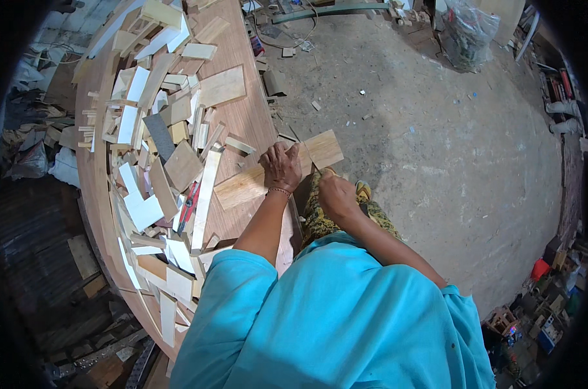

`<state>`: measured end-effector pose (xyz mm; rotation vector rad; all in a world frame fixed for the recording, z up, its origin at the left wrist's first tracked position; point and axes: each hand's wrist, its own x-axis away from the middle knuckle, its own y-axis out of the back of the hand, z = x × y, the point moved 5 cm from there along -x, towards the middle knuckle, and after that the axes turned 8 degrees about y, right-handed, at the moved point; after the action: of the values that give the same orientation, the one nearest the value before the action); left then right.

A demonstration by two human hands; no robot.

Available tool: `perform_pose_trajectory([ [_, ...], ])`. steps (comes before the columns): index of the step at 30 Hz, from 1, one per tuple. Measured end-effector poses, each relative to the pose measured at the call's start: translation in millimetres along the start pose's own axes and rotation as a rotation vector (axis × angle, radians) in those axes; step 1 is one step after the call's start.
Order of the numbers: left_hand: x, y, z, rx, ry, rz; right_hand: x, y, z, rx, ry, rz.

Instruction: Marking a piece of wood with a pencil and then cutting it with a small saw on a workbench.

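A pale wooden board point(239, 187) lies across the edge of the workbench, its right end sticking out past the edge over my legs. My left hand point(282, 168) presses down on the board and grips it near the bench edge. My right hand point(338, 198) is closed around the handle of a thin, dark-bladed saw point(316, 167). The blade runs across the overhanging part of the board, just right of my left fingers. Most of the handle is hidden inside my right fist, and how deep the blade sits in the wood I cannot tell.
Wood offcuts point(182, 165) and white pieces pile up on the left of the workbench point(258, 123). Red-handled pliers point(189, 206) lie among them. A plastic bag point(470, 32) stands far off on the concrete floor point(462, 168). Clutter point(540, 318) lines the right side.
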<state>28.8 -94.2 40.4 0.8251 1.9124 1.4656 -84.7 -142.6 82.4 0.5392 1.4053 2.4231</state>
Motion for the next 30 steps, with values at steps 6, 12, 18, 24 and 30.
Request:
perform_pose_trajectory([
  [6,1,3,-11,-0.029,-0.041,0.024,-4,-4,-7,-0.022,-0.078,0.010],
  [12,1,0,-2,-0.043,0.007,0.017,-6,-1,-2,-0.008,0.046,-0.077],
  [18,2,4,-7,0.045,-0.045,0.046,6,7,4,0.004,-0.126,0.081],
  [24,-2,-11,9,0.185,0.204,-0.070,-16,-9,-10,-0.225,-0.166,-0.101],
  [30,0,3,-2,-0.073,0.105,0.039,29,20,-3,-0.026,-0.171,0.085],
])
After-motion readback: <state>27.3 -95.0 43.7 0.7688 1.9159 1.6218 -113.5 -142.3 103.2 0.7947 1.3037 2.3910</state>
